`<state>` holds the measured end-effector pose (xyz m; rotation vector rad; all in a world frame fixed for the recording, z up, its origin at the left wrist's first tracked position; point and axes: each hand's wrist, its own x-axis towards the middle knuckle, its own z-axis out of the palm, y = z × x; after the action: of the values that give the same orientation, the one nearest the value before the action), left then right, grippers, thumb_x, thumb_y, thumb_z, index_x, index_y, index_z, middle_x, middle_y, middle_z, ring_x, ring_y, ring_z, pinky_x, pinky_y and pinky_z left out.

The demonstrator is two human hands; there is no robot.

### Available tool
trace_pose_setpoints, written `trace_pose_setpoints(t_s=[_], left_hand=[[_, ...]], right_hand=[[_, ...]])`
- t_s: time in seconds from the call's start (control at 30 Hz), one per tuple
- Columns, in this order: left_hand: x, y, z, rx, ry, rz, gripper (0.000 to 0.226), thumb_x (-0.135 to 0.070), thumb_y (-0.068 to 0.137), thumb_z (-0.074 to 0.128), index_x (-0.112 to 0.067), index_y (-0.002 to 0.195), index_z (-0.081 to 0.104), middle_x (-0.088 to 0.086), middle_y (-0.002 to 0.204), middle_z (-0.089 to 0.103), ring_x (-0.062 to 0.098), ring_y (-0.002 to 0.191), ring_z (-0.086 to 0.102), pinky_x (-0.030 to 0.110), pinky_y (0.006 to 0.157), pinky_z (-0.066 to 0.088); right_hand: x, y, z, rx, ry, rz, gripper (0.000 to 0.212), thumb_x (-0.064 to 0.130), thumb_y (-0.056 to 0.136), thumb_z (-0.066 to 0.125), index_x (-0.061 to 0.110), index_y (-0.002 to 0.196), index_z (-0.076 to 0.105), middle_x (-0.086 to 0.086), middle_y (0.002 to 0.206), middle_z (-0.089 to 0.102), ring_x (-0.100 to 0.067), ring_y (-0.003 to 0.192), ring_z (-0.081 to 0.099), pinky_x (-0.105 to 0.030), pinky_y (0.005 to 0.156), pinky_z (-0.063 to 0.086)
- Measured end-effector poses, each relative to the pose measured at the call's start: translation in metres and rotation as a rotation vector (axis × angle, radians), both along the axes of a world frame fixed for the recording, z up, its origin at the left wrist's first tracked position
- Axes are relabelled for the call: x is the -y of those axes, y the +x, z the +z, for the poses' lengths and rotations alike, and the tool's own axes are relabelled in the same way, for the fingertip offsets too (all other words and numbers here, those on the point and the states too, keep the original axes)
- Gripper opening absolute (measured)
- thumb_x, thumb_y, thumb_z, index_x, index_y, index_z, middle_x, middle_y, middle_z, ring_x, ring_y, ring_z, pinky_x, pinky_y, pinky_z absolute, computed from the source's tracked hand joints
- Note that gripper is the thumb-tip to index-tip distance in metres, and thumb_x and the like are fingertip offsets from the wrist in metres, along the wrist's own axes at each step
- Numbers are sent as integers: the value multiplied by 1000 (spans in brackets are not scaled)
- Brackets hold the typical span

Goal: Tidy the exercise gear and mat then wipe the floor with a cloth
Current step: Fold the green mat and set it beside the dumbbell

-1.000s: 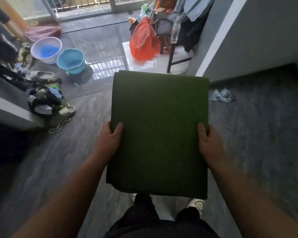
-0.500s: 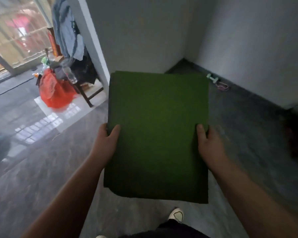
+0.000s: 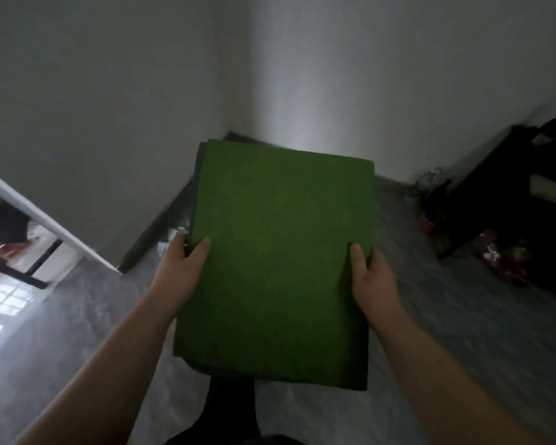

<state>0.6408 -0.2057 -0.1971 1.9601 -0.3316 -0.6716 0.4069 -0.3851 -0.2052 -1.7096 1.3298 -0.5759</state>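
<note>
A folded green mat (image 3: 280,261) is held flat in front of me at waist height, over the grey floor. My left hand (image 3: 182,271) grips its left edge with the thumb on top and the fingers underneath. My right hand (image 3: 371,277) grips the right edge the same way. A small white piece of gear (image 3: 178,232) peeks out on the floor just past my left hand, mostly hidden by the mat. The view is blurred.
A corner of two grey walls (image 3: 238,75) lies straight ahead. A dark shelf or rack (image 3: 507,200) with red and clear items at its foot stands at the right. A white-edged wall end (image 3: 45,226) and a bright doorway are at the left.
The view has swung right: the doorway, chair and red bag slid off to the left, and the room corner and dark rack came into view. Both hands keep their grip on the mat.
</note>
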Motion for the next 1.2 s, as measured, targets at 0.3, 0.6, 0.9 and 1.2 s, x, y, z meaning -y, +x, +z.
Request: trace_pose_setpoints(t_s=[0.3,0.6,0.9,1.2], left_hand=[[191,121,-10,111,42,-185,33,-40,100,49,-15,120,49,4,106,60,18,85,58,33,77,44],[374,170,1,40,20,-340,28,-38,96,56,-22,119,54,-1,107,62,23,98,62,36,85,48],[581,109,-32,17,24,-392,22,-32,100,52,-19,118,53,-1,99,60,11,81,57,26,66,42],[741,77,-52,-39,60,-384,30,-35,101,51,-15,123,51,-1,100,61,12,87,60,27,67,45]], right_hand=[[149,101,-5,-26,-5,-213,43,37,104,43,7,132,55,-11,128,63,-27,120,58,-23,89,36],[277,125,1,31,48,-397,42,39,103,43,11,131,55,-3,117,64,-19,108,59,-26,88,41],[454,63,-30,61,54,-489,41,39,103,44,12,131,55,-8,125,64,-24,114,60,-33,94,47],[630,26,-30,48,76,-410,43,40,103,43,14,136,52,-3,126,62,-17,112,58,-29,94,44]])
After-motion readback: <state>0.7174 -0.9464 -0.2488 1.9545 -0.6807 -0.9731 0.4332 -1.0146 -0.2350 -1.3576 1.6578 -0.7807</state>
